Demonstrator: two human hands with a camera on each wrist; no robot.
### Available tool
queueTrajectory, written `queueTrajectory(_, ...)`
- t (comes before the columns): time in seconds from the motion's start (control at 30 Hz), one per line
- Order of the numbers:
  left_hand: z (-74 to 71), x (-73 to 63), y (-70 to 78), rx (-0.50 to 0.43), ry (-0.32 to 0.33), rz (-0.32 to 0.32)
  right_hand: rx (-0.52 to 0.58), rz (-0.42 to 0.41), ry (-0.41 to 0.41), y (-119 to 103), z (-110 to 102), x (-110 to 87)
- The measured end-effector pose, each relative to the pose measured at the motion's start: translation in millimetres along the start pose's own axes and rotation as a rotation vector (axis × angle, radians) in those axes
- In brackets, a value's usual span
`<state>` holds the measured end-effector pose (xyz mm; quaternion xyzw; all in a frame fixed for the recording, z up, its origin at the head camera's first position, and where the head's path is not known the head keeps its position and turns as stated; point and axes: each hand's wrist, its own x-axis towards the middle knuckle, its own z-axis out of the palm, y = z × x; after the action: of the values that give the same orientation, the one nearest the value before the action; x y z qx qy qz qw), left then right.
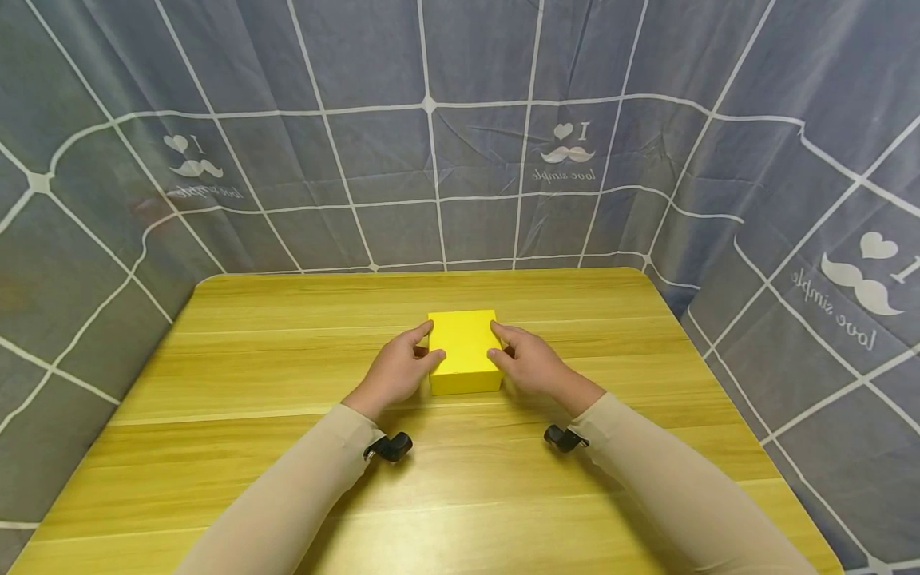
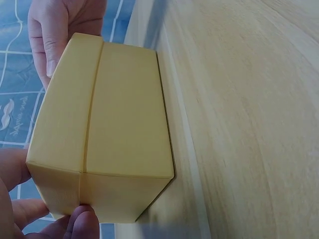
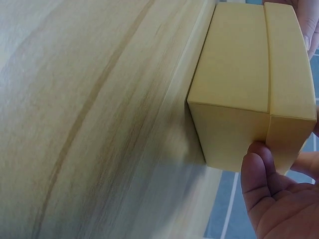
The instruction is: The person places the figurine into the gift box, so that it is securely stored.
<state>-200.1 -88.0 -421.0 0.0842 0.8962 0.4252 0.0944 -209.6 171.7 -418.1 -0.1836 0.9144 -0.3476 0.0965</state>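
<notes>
A yellow lidded cardboard box sits on the wooden table, its lid down over the base and a straight seam running round the sides. My left hand grips the box's left side, with curled fingers at the lid's lower edge and the thumb near the front top corner. On the opposite side my right hand holds it likewise, with fingertips right at the seam. The inside of the box is hidden.
The wooden table spreads around the box on every side. A grey curtain with white lines and mustache prints hangs behind it and at both sides. Small black wrist mounts stick out from the beige sleeves.
</notes>
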Motion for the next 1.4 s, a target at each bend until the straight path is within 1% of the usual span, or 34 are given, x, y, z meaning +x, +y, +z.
queueTrajectory(0.23,1.1,-0.4,-0.8,-0.001,-0.004,-0.003,0.002,0.016,-0.016,0.7,0.5,0.6)
queueTrajectory(0.53,1.8,-2.1,-0.8,-0.007,-0.007,-0.015,0.0,0.026,-0.01,2.0,4.3,1.7)
queueTrajectory(0.77,3.5,-2.3,-4.8,-0.007,-0.011,-0.001,-0.006,0.031,-0.01,3.2,8.7,0.1)
queueTrajectory(1.0,4.6,-2.6,-9.2,0.014,-0.027,0.003,-0.004,0.052,-0.02,2.9,11.1,-0.9)
queueTrajectory(1.2,3.3,-3.0,-9.2,0.032,-0.038,-0.005,-0.025,0.087,-0.023,4.4,12.4,-1.0)
queueTrajectory(1.4,1.9,-1.3,-10.5,0.056,-0.056,0.0,-0.003,0.107,-0.037,6.7,12.3,-1.7)
